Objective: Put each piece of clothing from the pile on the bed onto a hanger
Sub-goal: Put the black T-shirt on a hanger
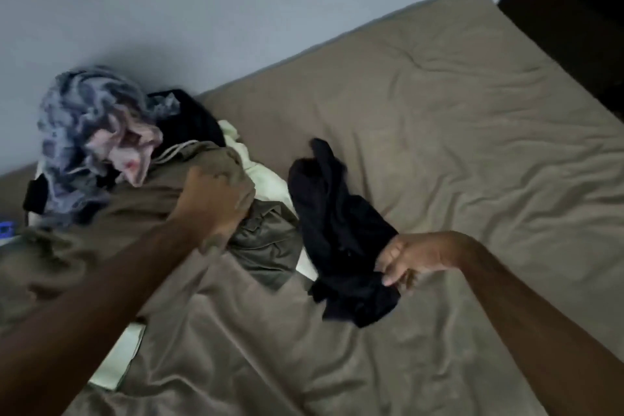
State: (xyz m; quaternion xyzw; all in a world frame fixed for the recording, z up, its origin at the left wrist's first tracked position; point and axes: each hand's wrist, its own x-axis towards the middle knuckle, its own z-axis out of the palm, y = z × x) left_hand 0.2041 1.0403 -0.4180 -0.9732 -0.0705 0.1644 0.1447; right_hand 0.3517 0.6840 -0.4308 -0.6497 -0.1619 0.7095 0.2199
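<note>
A pile of clothes lies at the left of the bed (456, 118). My left hand (211, 203) grips an olive-brown garment with a drawstring (145, 213) near its top. My right hand (405, 260) pinches a black garment (337, 233) that trails over the sheet to the right of the pile. On the pile sit a blue-grey patterned cloth (77, 132), a pink piece (131, 152), another black item (192, 121), a dark green garment (266, 246) and a pale green one (266, 179). No hanger is in view.
The bed has a wrinkled tan sheet and stands against a pale wall (202, 10). A dark piece of furniture (574, 10) is at the top right. A small blue object (6, 230) shows at the left edge.
</note>
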